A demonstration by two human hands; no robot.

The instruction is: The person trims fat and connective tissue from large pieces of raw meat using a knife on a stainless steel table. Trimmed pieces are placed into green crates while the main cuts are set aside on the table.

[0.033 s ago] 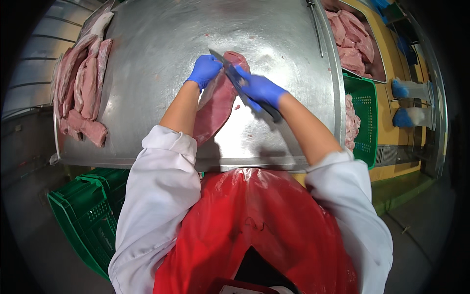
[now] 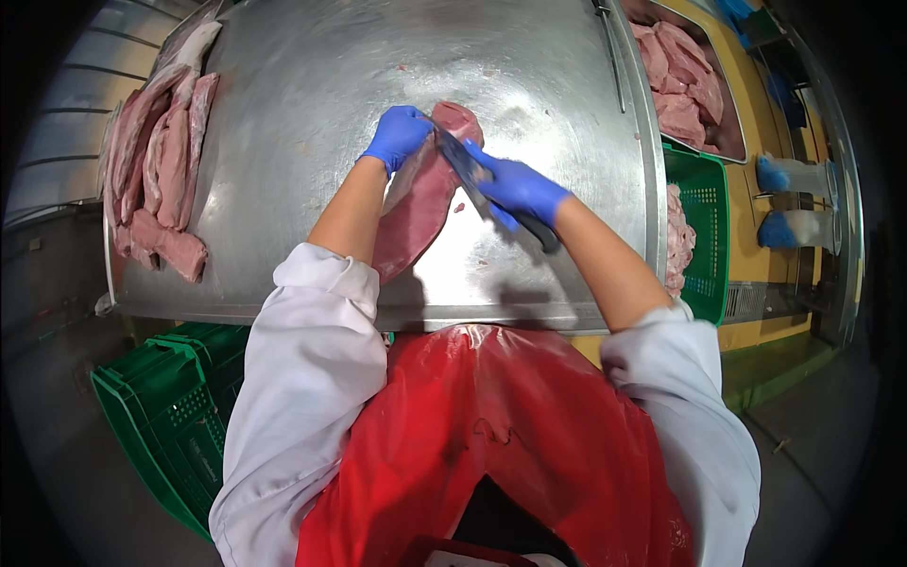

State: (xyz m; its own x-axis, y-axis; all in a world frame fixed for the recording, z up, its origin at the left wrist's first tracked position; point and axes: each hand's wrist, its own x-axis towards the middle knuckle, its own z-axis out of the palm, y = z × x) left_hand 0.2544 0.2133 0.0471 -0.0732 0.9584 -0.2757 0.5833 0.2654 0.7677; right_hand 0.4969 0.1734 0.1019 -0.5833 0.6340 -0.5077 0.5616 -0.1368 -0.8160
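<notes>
A long piece of pink raw meat (image 2: 420, 213) lies on the metal table, with a paler strip along its left edge. My left hand (image 2: 398, 135), in a blue glove, is closed at the meat's upper left edge, pinching it there; the fingertips are partly hidden. In my blue-gloved right hand (image 2: 524, 187) is a knife (image 2: 455, 157); its dark handle sticks out below the fist. The blade slants up and left across the meat, its tip close to my left fingers. A small meat scrap (image 2: 459, 208) lies just right of the piece.
Several long meat pieces (image 2: 168, 175) lie at the metal table's (image 2: 312, 66) left edge. A thin rod (image 2: 612, 57) rests near the right edge. Beyond it are a meat-filled metal tray (image 2: 735, 123) and a green crate (image 2: 707, 227) with pale trimmings. Green crates (image 2: 156, 416) stand lower left.
My right hand and the knife have drawn back slightly down and to the right, away from the tip's former place beyond my left hand. My left hand has hardly moved.
</notes>
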